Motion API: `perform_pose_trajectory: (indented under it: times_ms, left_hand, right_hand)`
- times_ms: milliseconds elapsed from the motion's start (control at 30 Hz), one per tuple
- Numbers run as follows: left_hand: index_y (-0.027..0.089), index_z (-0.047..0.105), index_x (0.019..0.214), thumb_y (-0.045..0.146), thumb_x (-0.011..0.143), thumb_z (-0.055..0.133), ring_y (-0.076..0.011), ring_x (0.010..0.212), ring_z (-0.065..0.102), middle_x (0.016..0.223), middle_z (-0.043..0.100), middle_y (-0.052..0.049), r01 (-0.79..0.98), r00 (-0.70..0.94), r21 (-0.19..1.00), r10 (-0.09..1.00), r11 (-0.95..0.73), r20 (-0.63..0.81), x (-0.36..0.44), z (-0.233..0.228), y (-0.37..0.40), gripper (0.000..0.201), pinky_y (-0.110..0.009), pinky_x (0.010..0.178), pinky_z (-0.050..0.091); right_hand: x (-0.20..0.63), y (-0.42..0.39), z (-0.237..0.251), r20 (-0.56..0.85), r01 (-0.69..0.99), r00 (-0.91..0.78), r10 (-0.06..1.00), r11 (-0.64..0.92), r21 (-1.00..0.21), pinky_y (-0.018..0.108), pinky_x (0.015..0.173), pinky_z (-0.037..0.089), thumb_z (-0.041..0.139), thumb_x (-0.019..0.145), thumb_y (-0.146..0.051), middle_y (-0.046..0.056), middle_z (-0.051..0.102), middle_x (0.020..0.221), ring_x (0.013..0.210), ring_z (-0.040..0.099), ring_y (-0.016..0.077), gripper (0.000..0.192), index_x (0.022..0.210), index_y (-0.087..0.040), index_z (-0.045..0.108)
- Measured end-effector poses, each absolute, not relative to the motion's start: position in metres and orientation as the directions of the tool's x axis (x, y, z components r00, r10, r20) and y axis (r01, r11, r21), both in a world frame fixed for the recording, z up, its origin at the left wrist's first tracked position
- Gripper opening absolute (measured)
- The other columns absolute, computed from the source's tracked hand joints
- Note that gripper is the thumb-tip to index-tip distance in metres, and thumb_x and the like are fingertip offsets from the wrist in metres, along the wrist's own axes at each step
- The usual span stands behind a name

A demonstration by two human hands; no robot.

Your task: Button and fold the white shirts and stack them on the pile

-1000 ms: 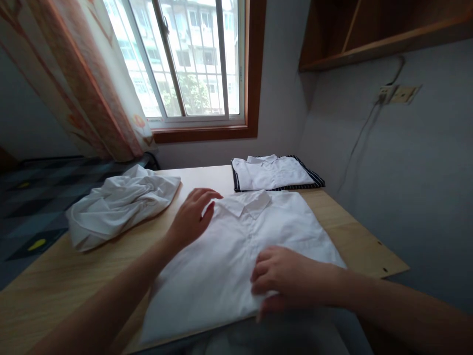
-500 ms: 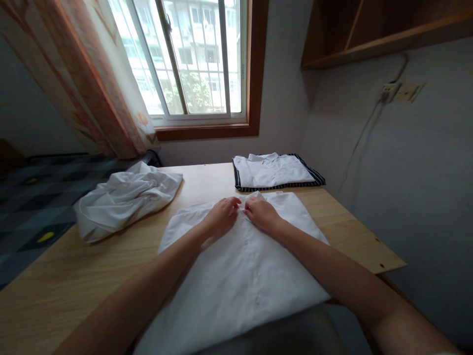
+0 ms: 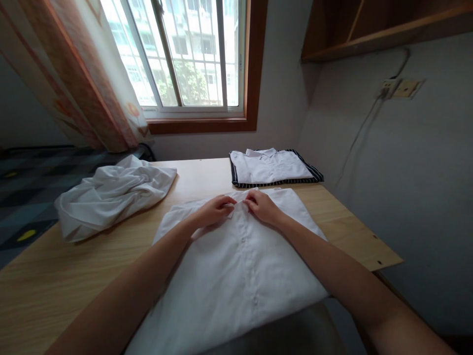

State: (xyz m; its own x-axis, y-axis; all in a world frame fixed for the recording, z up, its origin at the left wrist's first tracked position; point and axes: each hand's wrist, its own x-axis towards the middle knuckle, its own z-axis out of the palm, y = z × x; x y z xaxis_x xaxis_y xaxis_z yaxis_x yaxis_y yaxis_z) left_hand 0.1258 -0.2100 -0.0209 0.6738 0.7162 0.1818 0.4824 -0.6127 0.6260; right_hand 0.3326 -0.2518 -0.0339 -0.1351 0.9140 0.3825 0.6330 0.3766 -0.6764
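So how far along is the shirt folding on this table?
Done: one white folded shirt lies on a striped garment at the far edge of the table. In hand: the left hand and right hand meet at the collar of a white shirt spread flat. Left: a crumpled white shirt waits, unfolded, beside it.

At frame centre, the left hand (image 3: 213, 211) and right hand (image 3: 263, 206) pinch the collar of a white shirt (image 3: 236, 266) lying flat on the wooden table (image 3: 55, 281); a crumpled shirt (image 3: 111, 195) lies at left, a folded pile (image 3: 271, 167) behind.
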Motion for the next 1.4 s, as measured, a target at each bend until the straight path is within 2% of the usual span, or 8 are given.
perform_pose_trajectory:
  times_ms: [167, 333, 800, 933, 1067, 1200, 1300, 1400]
  left_hand:
    - [0.017, 0.066, 0.105, 0.032, 0.086, 0.048, -0.02, 0.087, 0.061, 0.097, 0.068, -0.007, 0.483, 0.696, 0.54, 0.677, -0.689, 0.241, 0.126, -0.028, -0.211, 0.031, -0.032, 0.083, 0.049]
    - [0.017, 0.065, 0.106, 0.036, 0.092, 0.043, -0.0182, 0.084, 0.061, 0.095, 0.069, -0.006, 0.423, 0.702, 0.574, 0.654, -0.701, 0.282, 0.129, -0.031, -0.212, 0.032, -0.029, 0.078, 0.047]
    - [0.018, 0.066, 0.088, 0.045, 0.084, 0.058, -0.0108, 0.058, 0.044, 0.061, 0.053, 0.005, 0.553, 0.579, 0.549, 0.763, -0.626, 0.287, 0.137, -0.026, -0.22, 0.028, -0.023, 0.058, 0.034]
    - [0.018, 0.067, 0.087, 0.044, 0.085, 0.056, -0.0112, 0.058, 0.045, 0.061, 0.055, 0.005, 0.565, 0.547, 0.56, 0.783, -0.606, 0.295, 0.14, -0.021, -0.226, 0.029, -0.023, 0.058, 0.035]
    - [0.018, 0.068, 0.088, 0.04, 0.089, 0.052, -0.0127, 0.063, 0.051, 0.069, 0.062, 0.002, 0.545, 0.575, 0.541, 0.755, -0.641, 0.315, 0.139, -0.019, -0.227, 0.027, -0.024, 0.063, 0.038]
    - [0.019, 0.068, 0.085, 0.032, 0.093, 0.047, -0.0165, 0.075, 0.057, 0.08, 0.067, -0.004, 0.555, 0.661, 0.358, 0.659, -0.751, 0.358, 0.134, -0.016, -0.224, 0.026, -0.028, 0.075, 0.042]
    - [0.019, 0.068, 0.077, 0.04, 0.092, 0.05, -0.0215, 0.084, 0.057, 0.083, 0.065, -0.008, 0.609, 0.667, 0.209, 0.637, -0.765, 0.386, 0.129, -0.01, -0.226, 0.031, -0.037, 0.087, 0.041]
    - [0.021, 0.069, 0.081, 0.037, 0.091, 0.053, -0.0266, 0.109, 0.053, 0.111, 0.063, -0.01, 0.542, 0.697, 0.194, 0.566, -0.818, 0.44, 0.128, -0.004, -0.239, 0.024, -0.044, 0.102, 0.036]
  right_hand:
    - [0.337, -0.249, -0.037, 0.304, 0.506, -0.127, 0.944, 0.325, -0.799, 0.026, 0.061, 0.039, 0.052, 0.086, -0.019, -0.003, 0.055, 0.06, 0.059, 0.053, 0.0131, 0.016, 0.069, -0.02, 0.049]
    - [0.34, -0.248, -0.04, 0.235, 0.339, -0.16, 0.959, 0.278, -0.899, 0.025, 0.055, 0.042, 0.054, 0.085, -0.028, -0.003, 0.056, 0.063, 0.056, 0.056, 0.0134, 0.015, 0.072, -0.021, 0.049]
    - [0.335, -0.254, -0.032, 0.363, 0.513, -0.257, 0.896, 0.444, -0.734, 0.026, 0.063, 0.037, 0.054, 0.084, -0.023, -0.002, 0.055, 0.062, 0.063, 0.049, 0.0129, 0.015, 0.07, -0.019, 0.052]
    - [0.335, -0.254, -0.031, 0.323, 0.446, -0.265, 0.909, 0.412, -0.794, 0.025, 0.06, 0.039, 0.053, 0.085, -0.024, -0.004, 0.054, 0.061, 0.058, 0.051, 0.012, 0.012, 0.073, -0.02, 0.052]
    - [0.337, -0.254, -0.031, 0.28, 0.358, -0.266, 0.922, 0.365, -0.859, 0.025, 0.055, 0.041, 0.053, 0.085, -0.028, -0.003, 0.054, 0.064, 0.055, 0.056, 0.0123, 0.013, 0.075, -0.02, 0.052]
    - [0.341, -0.251, -0.035, 0.264, 0.302, -0.222, 0.939, 0.324, -0.897, 0.024, 0.052, 0.042, 0.056, 0.083, -0.035, -0.003, 0.053, 0.07, 0.058, 0.057, 0.0125, 0.018, 0.075, -0.021, 0.05]
    - [0.347, -0.246, -0.037, 0.313, 0.273, -0.069, 0.947, 0.32, -0.907, 0.024, 0.052, 0.04, 0.054, 0.084, -0.041, -0.003, 0.05, 0.067, 0.058, 0.051, 0.0126, 0.021, 0.076, -0.022, 0.049]
    - [0.351, -0.243, -0.036, 0.413, 0.312, 0.083, 0.907, 0.37, -0.875, 0.026, 0.056, 0.038, 0.051, 0.086, -0.044, -0.003, 0.047, 0.066, 0.06, 0.045, 0.013, 0.024, 0.076, -0.022, 0.049]
